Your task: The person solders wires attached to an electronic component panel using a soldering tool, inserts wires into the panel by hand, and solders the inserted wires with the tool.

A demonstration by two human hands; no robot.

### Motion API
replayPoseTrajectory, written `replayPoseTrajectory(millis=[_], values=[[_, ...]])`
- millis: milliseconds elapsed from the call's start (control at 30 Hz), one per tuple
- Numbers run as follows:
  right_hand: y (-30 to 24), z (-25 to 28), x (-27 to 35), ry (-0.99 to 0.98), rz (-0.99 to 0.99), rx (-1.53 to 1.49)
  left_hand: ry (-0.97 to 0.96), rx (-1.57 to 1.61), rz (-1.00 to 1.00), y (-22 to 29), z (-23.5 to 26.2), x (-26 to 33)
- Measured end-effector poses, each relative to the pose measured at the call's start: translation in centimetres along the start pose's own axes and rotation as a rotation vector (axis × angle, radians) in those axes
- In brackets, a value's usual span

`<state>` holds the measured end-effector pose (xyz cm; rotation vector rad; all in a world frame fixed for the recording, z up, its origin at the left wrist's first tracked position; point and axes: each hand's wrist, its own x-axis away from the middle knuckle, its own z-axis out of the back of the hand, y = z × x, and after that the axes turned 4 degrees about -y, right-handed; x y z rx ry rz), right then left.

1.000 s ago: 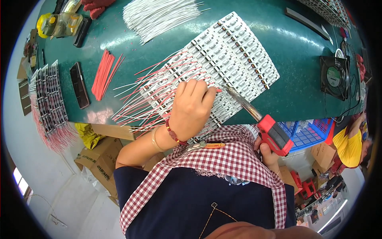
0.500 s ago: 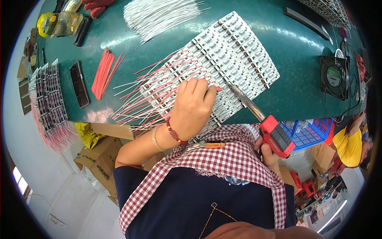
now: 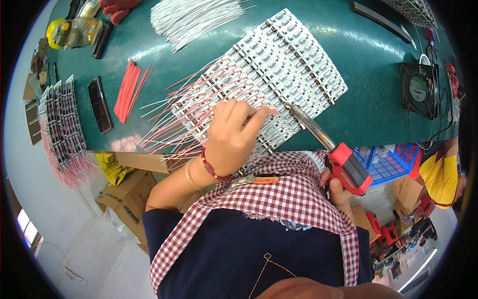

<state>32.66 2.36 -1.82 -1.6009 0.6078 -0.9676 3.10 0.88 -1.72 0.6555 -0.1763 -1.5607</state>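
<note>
A white panel of small circuit boards lies tilted on the green table, with rows of red and white wires sticking out from its left part. My left hand is over the panel's lower middle, thumb and fingers pinched together. A bit of red wire shows at its fingertips; the rest is hidden by the hand. My right hand is closed around the red and black handle of a soldering iron. The iron's tip points up-left and is at the panel, just right of my left fingertips. Whether it touches cannot be told.
Red wires and a large pile of white wires lie on the table. A dark phone-like slab is at left, near wired panels. At right are a black fan, a blue basket and a person in yellow.
My left hand has shifted a little left and down. The panel has slid slightly up and left, and the soldering iron has moved slightly right.
</note>
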Motion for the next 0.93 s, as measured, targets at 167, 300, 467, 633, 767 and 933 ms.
replayPoseTrajectory(millis=[167,300,467,633,767,933], values=[[0.4,0.5,0.2,-0.007,-0.047,0.015,-0.054,0.001,-0.015,0.1,-1.0,0.6],[0.5,0.4,0.2,-0.011,-0.138,0.014,-0.081,-0.041,0.015,0.3,-1.2,0.7],[1.3,0.7,0.3,-0.030,-0.066,0.150,-0.066,-0.032,0.017,0.4,-1.5,0.6],[1.7,1.1,0.5,-0.045,-0.044,0.271,-0.078,-0.025,0.033,0.6,-1.4,0.3],[1.2,1.0,0.7,-0.040,-0.048,0.189,-0.080,-0.040,0.041,0.8,-1.4,0.2],[1.1,1.4,1.4,-0.062,-0.145,0.167,-0.102,-0.031,0.064,0.8,-1.3,0.1]])
